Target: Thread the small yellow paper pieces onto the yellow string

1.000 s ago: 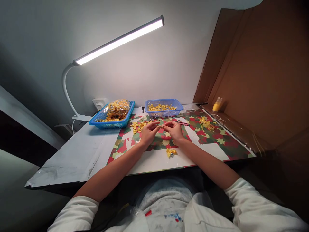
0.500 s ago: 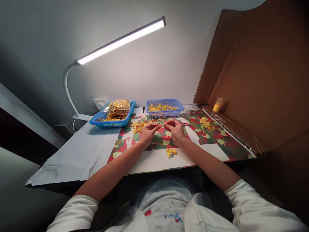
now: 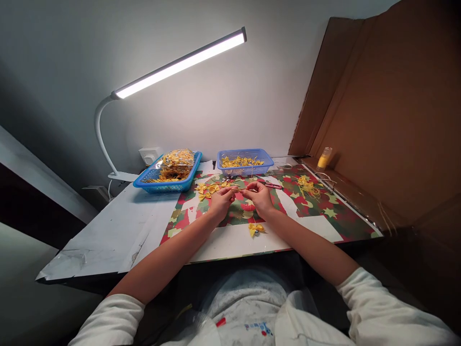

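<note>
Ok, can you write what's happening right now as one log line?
left hand: pinches string | right hand: pinches string | nearer the person: yellow bow with silver bell | behind: two baskets, lit lamp

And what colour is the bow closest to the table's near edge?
Yellow; the bow shows best in the head view, the only one here.

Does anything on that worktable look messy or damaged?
Yes. On the right, yellow strands lie in a loose, untidy tangle. At the near left corner, the white table covering looks crumpled, so it seems worn.
</note>
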Demonstrator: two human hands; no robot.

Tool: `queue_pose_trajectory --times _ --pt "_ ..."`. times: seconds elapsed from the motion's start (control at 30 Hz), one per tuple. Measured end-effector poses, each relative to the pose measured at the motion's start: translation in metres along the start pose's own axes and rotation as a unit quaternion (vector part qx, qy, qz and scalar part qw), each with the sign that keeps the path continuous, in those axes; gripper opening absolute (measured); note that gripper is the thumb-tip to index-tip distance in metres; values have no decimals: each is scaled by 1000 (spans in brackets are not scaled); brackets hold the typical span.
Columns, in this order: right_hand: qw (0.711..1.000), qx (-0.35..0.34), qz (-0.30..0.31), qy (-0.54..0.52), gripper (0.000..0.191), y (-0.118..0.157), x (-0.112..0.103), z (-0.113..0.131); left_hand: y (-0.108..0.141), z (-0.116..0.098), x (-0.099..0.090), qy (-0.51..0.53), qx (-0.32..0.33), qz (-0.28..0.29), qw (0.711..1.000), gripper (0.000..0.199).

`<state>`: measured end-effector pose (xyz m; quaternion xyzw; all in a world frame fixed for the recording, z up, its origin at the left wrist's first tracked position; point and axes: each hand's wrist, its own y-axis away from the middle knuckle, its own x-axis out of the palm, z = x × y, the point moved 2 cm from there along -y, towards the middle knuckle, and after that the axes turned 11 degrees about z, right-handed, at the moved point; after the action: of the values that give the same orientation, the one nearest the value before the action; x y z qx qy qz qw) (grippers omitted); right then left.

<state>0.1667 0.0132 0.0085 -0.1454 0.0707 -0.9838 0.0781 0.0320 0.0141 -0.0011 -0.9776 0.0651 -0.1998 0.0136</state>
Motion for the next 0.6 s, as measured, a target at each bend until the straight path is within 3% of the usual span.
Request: queue_pose_trajectory --times 0.23,0.6 --pt "999 -29 -32 -16 35 -5 0 -5 2 -1 3 68 -40 32 996 41" --pt "998 -48 -28 23 37 -4 1 -5 3 -2 2 19 -20 20 999 41"
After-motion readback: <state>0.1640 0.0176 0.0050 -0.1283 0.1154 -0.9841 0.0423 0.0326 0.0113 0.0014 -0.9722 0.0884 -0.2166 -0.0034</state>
